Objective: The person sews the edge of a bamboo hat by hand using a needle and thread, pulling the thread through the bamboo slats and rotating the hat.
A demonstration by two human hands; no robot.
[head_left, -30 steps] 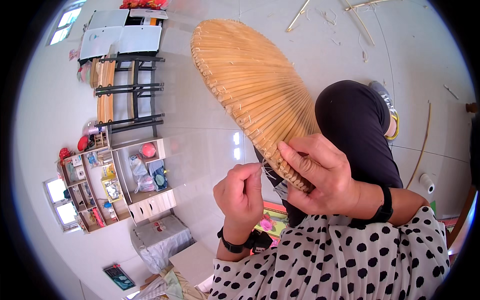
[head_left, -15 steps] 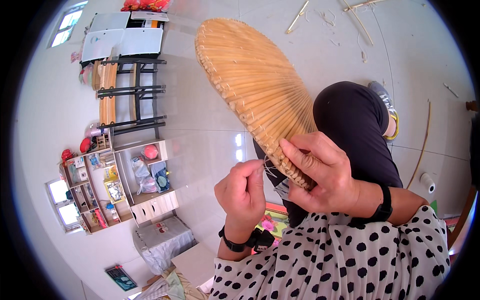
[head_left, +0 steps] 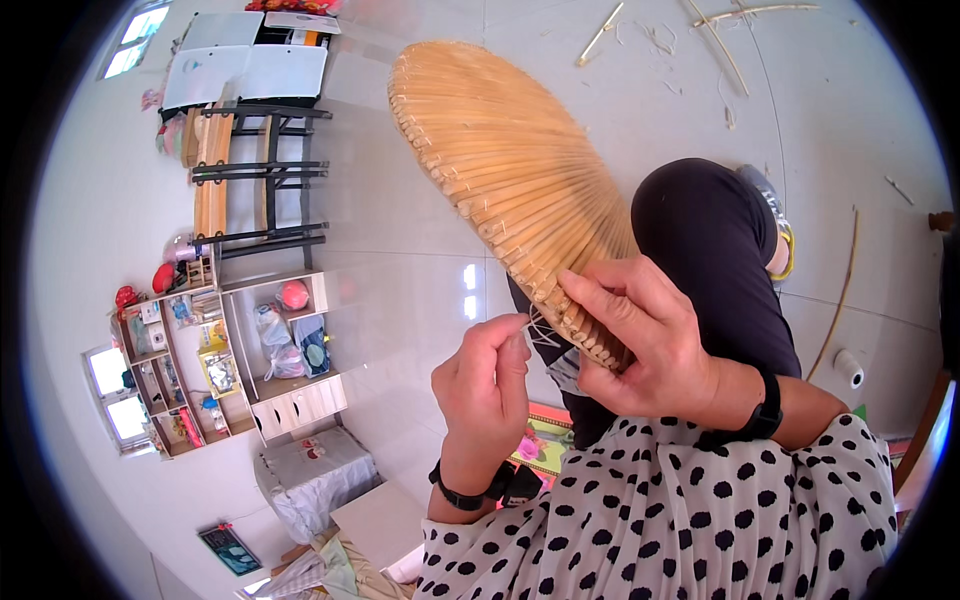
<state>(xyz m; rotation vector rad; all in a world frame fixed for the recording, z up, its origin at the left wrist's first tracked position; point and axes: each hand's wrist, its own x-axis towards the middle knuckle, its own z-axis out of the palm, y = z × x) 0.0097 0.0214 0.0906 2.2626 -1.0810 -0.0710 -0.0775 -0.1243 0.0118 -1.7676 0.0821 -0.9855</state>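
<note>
A fan-shaped frame of thin bamboo ribs [head_left: 500, 170] spreads up and to the left from my lap. My right hand [head_left: 650, 345] grips its lower edge, fingers curled over the rib ends. My left hand [head_left: 485, 385] sits just left of that edge, thumb and fingers pinched on a thin pale thread [head_left: 537, 327] that runs into the ribs. Both wrists wear black bands. My knee in black trousers [head_left: 715, 240] lies under the frame.
White tiled floor [head_left: 400, 230] all around, with loose bamboo strips [head_left: 720, 40] at the top right and a curved strip [head_left: 840, 290] at the right. A wooden shelf unit [head_left: 220, 350] and a black-framed bench [head_left: 250, 170] stand at the left.
The frame has shifted slightly right and up in view. My left hand has drawn the thread a little closer to the rib edge; my right hand keeps its grip.
</note>
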